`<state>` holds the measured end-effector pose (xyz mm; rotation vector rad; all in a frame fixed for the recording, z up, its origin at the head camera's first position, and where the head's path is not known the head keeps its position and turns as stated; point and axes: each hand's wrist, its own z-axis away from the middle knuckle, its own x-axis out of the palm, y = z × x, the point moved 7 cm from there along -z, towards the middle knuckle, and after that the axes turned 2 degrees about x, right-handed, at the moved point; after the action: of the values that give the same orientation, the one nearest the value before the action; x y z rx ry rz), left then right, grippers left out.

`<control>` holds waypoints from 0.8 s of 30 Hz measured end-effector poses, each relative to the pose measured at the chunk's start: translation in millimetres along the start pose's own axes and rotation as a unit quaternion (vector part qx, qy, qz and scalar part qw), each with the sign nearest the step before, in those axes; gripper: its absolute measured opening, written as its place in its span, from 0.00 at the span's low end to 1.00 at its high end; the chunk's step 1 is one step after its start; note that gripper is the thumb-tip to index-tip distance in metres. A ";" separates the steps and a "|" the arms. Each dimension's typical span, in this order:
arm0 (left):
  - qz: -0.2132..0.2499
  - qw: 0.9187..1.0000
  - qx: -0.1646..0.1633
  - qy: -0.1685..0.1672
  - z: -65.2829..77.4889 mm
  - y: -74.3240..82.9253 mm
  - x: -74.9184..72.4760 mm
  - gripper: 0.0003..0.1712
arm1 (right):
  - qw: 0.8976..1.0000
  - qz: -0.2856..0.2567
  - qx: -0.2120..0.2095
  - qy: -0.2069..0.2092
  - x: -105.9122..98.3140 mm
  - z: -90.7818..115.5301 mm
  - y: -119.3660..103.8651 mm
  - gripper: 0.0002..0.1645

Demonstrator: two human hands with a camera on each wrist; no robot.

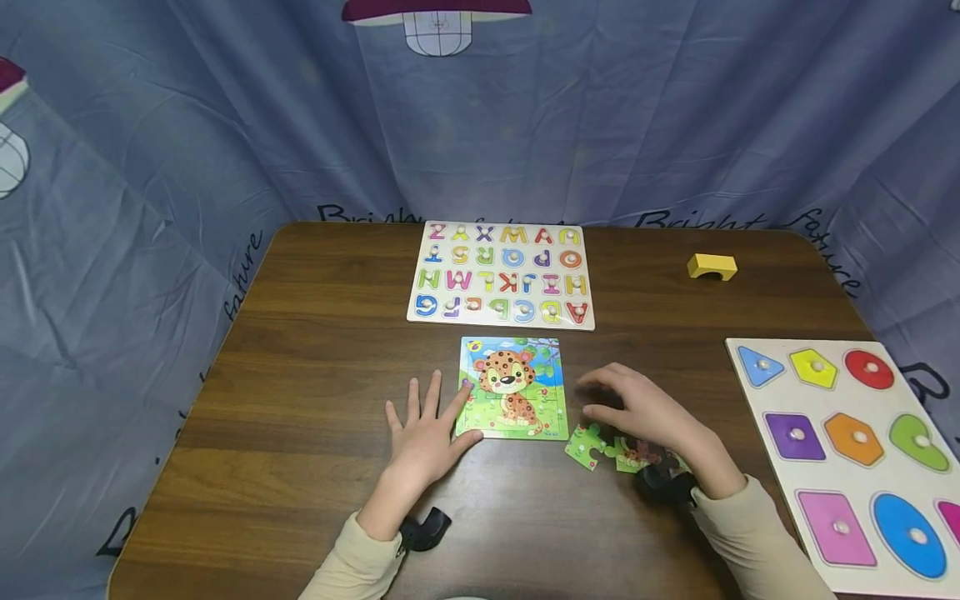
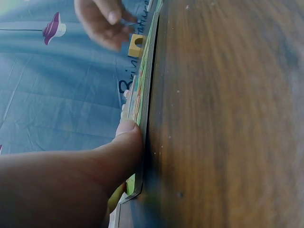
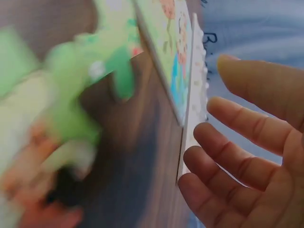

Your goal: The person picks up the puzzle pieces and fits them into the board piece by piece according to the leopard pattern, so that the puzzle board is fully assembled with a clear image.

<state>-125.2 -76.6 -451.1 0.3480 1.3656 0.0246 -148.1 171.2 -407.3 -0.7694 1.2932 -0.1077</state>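
A square jigsaw puzzle (image 1: 512, 388) with a spotted leopard cub on green and blue lies in the middle of the table. My left hand (image 1: 424, 446) spreads its fingers at the puzzle's left side; the thumb (image 2: 128, 137) and a fingertip touch the board's edge. To the right of the puzzle, my right hand (image 1: 648, 408) hovers with loosely bent fingers and holds nothing. Below that hand lie loose jigsaw pieces: a green one (image 1: 583, 446) and others with brown and orange print (image 1: 632, 457), partly hidden by the wrist. In the right wrist view the green piece (image 3: 111, 47) looks large and blurred.
Behind the puzzle lies an alphabet peg board (image 1: 501, 275). A shape peg board (image 1: 813, 485) lies at the right edge. A yellow arch block (image 1: 712, 266) sits at the back right. Blue-grey curtains (image 1: 510, 125) hang around the wooden table (image 1: 300, 375).
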 end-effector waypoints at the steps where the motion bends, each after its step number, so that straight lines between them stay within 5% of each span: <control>1: 0.000 1.000 0.001 0.000 -0.3 0.4 -0.2 0.38 | 1.000 -0.001 0.005 0.002 -1.3 5.6 2.4 0.21; 12: 0.000 1.000 -0.002 -0.001 0.1 0.0 1.1 0.38 | 0.993 0.026 0.087 0.071 18.1 53.4 5.2 0.19; 20: 0.002 1.000 -0.001 0.000 -0.1 0.6 0.4 0.38 | 0.983 0.079 0.134 0.102 37.0 62.3 -6.3 0.37; 24: -0.001 1.000 -0.002 -0.004 0.0 0.0 1.1 0.38 | 0.981 0.092 0.131 0.109 38.2 62.2 -9.0 0.35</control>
<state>-124.9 -76.4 -452.2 0.3422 1.3588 0.0244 -78.1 174.2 -429.4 -0.4187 1.5162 -0.2125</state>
